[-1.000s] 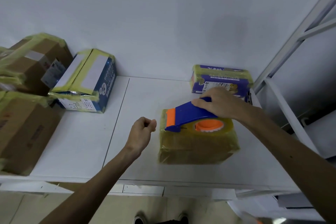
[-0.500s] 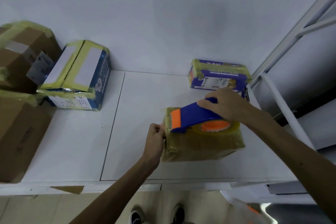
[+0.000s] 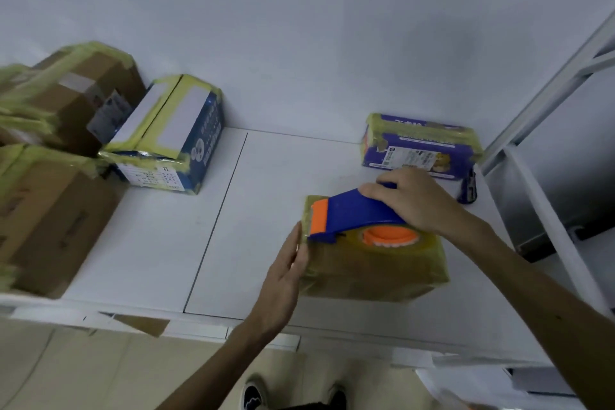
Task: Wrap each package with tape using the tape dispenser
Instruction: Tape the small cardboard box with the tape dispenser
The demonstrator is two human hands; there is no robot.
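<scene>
White table [image 3: 149, 243] bears purple package [image 3: 422, 146], print apparently illegible.

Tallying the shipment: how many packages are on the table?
5. A wrapped package under the tape dispenser; a purple package behind it; a blue box at left; far left, a rear cardboard box and a front cardboard box. Others may be cropped.

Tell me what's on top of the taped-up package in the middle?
A blue and orange tape dispenser rests on the package, gripped by the right hand. The dispenser and hand cover part of the top, so that part is hidden.
</scene>
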